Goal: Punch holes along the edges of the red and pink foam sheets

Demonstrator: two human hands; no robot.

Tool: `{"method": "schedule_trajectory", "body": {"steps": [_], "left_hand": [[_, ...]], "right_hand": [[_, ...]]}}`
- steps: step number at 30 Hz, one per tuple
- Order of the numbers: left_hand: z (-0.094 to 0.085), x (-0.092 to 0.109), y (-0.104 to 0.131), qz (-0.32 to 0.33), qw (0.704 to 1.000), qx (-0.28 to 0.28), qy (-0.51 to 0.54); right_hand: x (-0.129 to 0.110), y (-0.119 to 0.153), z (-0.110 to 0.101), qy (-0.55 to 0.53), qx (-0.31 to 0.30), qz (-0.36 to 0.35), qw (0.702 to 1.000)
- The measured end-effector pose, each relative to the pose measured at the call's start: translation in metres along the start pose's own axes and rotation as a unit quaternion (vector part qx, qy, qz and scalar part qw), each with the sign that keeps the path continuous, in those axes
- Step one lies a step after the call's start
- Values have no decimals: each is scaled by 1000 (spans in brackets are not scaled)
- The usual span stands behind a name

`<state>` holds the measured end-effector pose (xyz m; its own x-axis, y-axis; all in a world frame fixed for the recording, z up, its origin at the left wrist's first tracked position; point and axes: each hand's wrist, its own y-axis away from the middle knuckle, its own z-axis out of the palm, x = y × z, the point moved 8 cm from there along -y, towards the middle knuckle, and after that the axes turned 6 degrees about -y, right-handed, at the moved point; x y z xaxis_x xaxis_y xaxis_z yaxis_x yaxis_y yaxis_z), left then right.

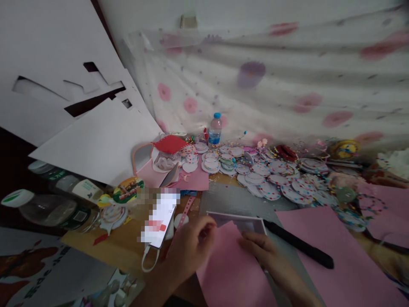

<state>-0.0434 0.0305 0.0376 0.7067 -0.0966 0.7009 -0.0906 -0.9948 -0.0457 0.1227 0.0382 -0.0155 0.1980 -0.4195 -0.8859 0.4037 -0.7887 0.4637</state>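
A pink sheet of paper (234, 268) stands tilted up in front of me, over a grey board (220, 198). My right hand (265, 253) is closed on its right edge, thumb on the near face. At the upper left edge is my left hand (196, 241), its fingers curled in toward the thumb; what they pinch, if anything, is hidden. Behind the sheet lies a white-edged flat frame or tray (246, 219), partly covered. A black pen-like tool (298, 244) rests to the right, partly on another pink sheet (345, 256).
Several white discs with coloured dots (275, 179) are piled along the back. A water bottle (215, 130) stands by the curtain (223, 81). Left are a lit phone (161, 217) with a cable (150, 268), larger bottles (51, 209) and a big white board (96, 140).
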Motion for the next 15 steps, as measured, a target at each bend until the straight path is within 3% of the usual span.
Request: {"method": "schedule_trajectory", "body": {"steps": [2,4,6,8,10,15], "left_hand": [[-37,-18,-1,-22,992,113,-45],[-69,-39,1,-46,965,198,-168],[-84,-66,4,-108,928,212,-288],[-88,-90,7,-163,901,194,-352],[-84,-106,7,-196,894,163,-367],[-74,-111,-2,-233,917,122,-300]], "right_hand": [[-1,0,2,-10,-9,-5,1000],[-3,0,2,-25,-4,-20,999],[-3,0,3,-34,2,-25,999],[-2,0,3,-33,7,-18,999],[-1,0,2,-22,12,-14,1000],[-1,1,0,-3,18,-24,1000]]}}
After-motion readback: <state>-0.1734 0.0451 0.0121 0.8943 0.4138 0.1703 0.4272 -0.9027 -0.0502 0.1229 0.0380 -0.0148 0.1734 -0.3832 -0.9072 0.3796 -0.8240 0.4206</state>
